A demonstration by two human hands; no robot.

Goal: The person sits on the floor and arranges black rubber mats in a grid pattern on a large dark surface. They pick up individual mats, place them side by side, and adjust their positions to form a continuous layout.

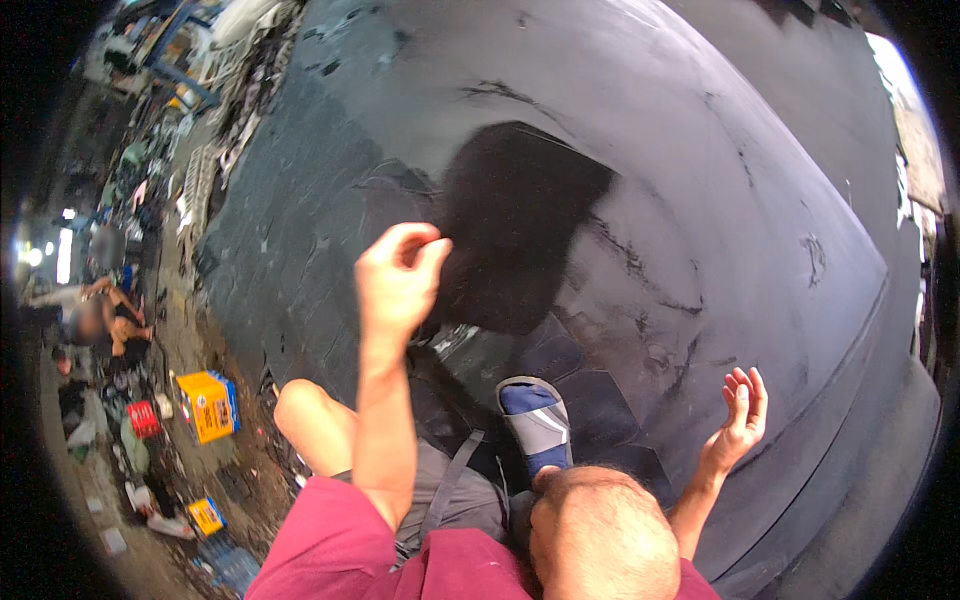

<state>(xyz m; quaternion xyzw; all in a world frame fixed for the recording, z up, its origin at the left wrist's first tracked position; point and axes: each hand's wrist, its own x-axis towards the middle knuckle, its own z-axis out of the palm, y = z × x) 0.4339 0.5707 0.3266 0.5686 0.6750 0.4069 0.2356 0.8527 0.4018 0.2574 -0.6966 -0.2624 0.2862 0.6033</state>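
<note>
My left hand [402, 280] is raised at the middle of the view, its thumb and forefinger curled together in a pinch. Its fingertips are at the left edge of a flat black sheet [525, 230]. Whether they grip that sheet or something small is hard to make out. The sheet has straight upper edges and lies over, or just above, a large grey sheet-like surface [660, 130] with dark smears. Off to the right, my right hand [740, 415] is held up with fingers apart and slightly bent, holding nothing. More dark flat pieces [600, 405] lie beside my sandalled foot [537, 420].
Left of the grey surface, the cluttered floor carries a yellow box [207, 407], a smaller yellow box [206, 517] and a red box [143, 419]. A pale plastic crate [197, 190] stands by the surface's left edge. Another person [120, 315] sits at far left.
</note>
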